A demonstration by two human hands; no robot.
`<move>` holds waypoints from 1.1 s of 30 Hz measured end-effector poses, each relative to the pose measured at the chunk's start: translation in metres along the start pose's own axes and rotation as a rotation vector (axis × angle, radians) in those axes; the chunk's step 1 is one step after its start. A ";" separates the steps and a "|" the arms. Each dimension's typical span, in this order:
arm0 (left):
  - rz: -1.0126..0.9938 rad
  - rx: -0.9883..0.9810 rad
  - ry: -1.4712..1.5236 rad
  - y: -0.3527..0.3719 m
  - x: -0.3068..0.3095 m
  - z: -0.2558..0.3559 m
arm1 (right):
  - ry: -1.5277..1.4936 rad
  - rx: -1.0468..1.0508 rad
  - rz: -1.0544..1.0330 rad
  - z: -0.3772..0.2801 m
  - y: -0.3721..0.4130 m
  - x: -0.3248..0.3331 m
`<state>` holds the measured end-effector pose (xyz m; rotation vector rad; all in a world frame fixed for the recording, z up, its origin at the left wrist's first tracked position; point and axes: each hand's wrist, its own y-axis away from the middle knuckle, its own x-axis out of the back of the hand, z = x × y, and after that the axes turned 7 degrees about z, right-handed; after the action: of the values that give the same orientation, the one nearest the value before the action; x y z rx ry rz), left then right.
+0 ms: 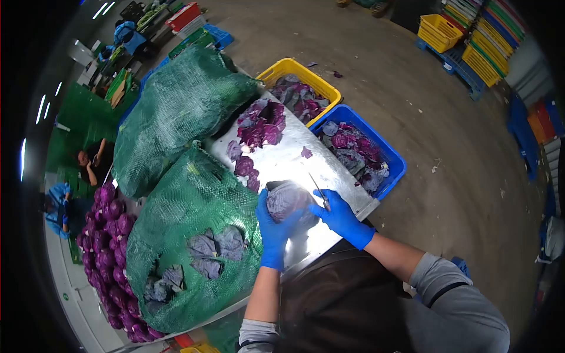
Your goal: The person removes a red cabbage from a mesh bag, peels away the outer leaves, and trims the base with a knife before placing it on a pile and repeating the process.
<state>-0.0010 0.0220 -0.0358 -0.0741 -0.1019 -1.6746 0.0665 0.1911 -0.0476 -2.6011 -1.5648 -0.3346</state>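
Observation:
A greyish-purple cabbage is held over the shiny metal table. My left hand, in a blue glove, grips its near left side. In my right hand, also blue-gloved, is a small knife, its thin blade pointing away from me over the metal. Some right-hand fingers reach toward the cabbage's right side; blur hides whether they touch it. Loose purple leaves lie farther up the table. Just left of my left hand, outer leaves rest on a green net bag.
Another full green net bag lies beyond. Purple cabbages are piled at the left. A yellow crate and a blue crate, both holding leaves, stand along the table's far right side. Other people are at the left.

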 end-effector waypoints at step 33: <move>0.156 -0.261 -0.370 0.024 -0.034 0.038 | 0.079 -0.148 -0.472 0.010 -0.028 0.029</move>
<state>0.0260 0.0572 -0.0014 -0.5752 -0.1514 -1.4953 0.0559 0.2310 -0.0514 -2.2471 -2.1875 -0.5968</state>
